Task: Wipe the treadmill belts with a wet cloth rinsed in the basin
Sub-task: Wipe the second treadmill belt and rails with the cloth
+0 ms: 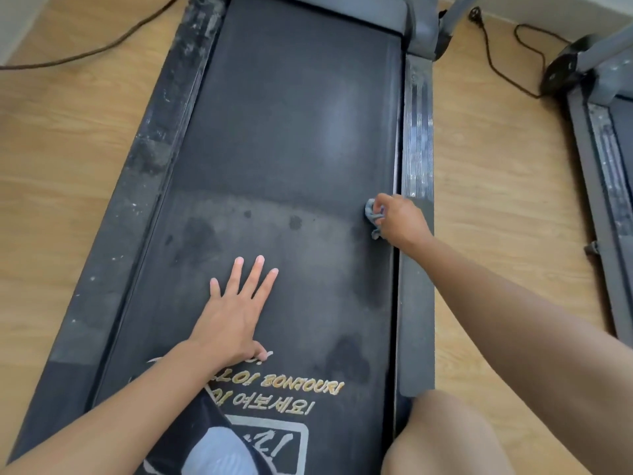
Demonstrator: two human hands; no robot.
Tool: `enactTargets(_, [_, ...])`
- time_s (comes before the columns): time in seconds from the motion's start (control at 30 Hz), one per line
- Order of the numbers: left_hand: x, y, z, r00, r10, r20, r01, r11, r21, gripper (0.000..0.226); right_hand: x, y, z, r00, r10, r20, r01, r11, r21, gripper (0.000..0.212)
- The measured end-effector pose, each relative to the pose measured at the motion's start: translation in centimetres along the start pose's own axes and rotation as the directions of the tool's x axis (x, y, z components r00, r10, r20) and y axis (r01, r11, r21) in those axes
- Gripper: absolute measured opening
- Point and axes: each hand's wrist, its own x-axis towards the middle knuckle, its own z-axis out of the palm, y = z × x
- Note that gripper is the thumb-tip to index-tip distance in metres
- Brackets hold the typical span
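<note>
Where it lies bunched at the right edge of the black rubber treadmill belt point(291, 132), small grey-blue wet cloth point(371, 214): judged soft, limp, light; best held wadded. Fingers of right hand point(399, 221) clenched round it; fingers of left hand point(236, 310) released, flat mid-belt.

A single view is given, taken from a head-worn camera; it is aimed forward and steeply down along the treadmill belt point(291, 149); the belt is seen from close above, running away beyond the fingers point(255, 274) of the left hand point(227, 320); a second treadmill point(603, 132) is caught far right of those fingers.
</note>
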Motion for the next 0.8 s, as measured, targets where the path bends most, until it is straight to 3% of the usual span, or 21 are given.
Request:
enactTargets(0.1, [-0.2, 0.0, -0.2, 1.0, -0.006, 0.014, 0.006, 1.0, -0.012, 0.153, -6.9, 0.2, 1.8, 0.992, -0.075, 0.102, 0.074, 0.997, 0.005, 0.018])
enactTargets(0.23, [-0.2, 0.2, -0.4, 0.999, -0.008, 0.031, 0.008, 1.0, -0.003, 0.152, -17.8, 0.1, 5.0, 0.921, -0.297, 0.252, 0.305, 0.952, 0.006, 0.045])
enactTargets(0.33, [-0.3, 0.3, -0.7, 0.999, -0.011, 0.033, 0.012, 1.0, -0.011, 0.154, -20.4, 0.4, 6.1, 0.887, -0.358, 0.291, 0.379, 0.925, -0.014, 0.062])
enactTargets(0.43, [-0.2, 0.2, -0.7, 1.0, -0.006, 0.016, 0.006, 1.0, 0.008, 0.154, -17.8, 0.6, 5.0, 0.915, -0.334, 0.227, 0.347, 0.938, -0.019, 0.062])
enactTargets(0.57, [-0.1, 0.2, -0.5, 1.0, -0.003, 0.01, 0.003, 1.0, 0.013, 0.153, -7.5, 1.0, 2.6, 0.984, -0.175, 0.044, 0.173, 0.984, 0.044, 0.058])
enactTargets(0.7, [-0.1, -0.1, -0.2, 1.0, -0.003, 0.011, 0.003, 1.0, 0.007, 0.153, 2.1, -0.3, 0.2, 0.997, -0.049, -0.064, 0.053, 0.997, 0.059, 0.025])
enactTargets(0.8, [-0.1, 0.0, -0.2, 1.0, -0.004, 0.022, 0.003, 1.0, 0.022, 0.153, 2.2, -0.9, 0.3, 0.994, -0.009, -0.112, 0.019, 0.996, 0.092, 0.016])
